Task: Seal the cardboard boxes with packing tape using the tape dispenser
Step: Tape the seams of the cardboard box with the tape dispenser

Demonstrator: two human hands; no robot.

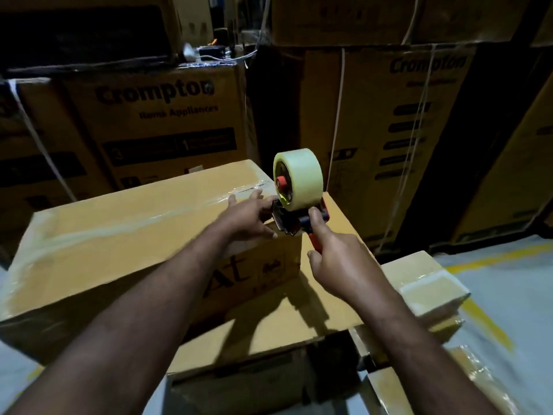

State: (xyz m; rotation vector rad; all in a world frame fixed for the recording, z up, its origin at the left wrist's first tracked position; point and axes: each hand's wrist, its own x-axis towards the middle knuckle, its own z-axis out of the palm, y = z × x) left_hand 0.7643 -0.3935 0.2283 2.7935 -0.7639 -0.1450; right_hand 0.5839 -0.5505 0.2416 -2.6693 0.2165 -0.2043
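Observation:
A large brown cardboard box (125, 235) lies in front of me with a shiny strip of clear tape (149, 223) running along its top seam. At the box's right top corner sits a red and black tape dispenser (294, 217) carrying a pale yellow tape roll (299, 178). My right hand (335, 259) grips the dispenser's red handle. My left hand (251, 218) rests on the box's corner with fingers spread, touching the dispenser's front end. The box stands on another cardboard box (329, 295) beneath it.
Tall stacks of printed brown cartons (167, 121) with white straps wall off the back and right (398, 139). A smaller taped box (425, 283) sits at the right, another (419, 390) lower right. Grey floor with yellow lines (508, 265) shows at the right.

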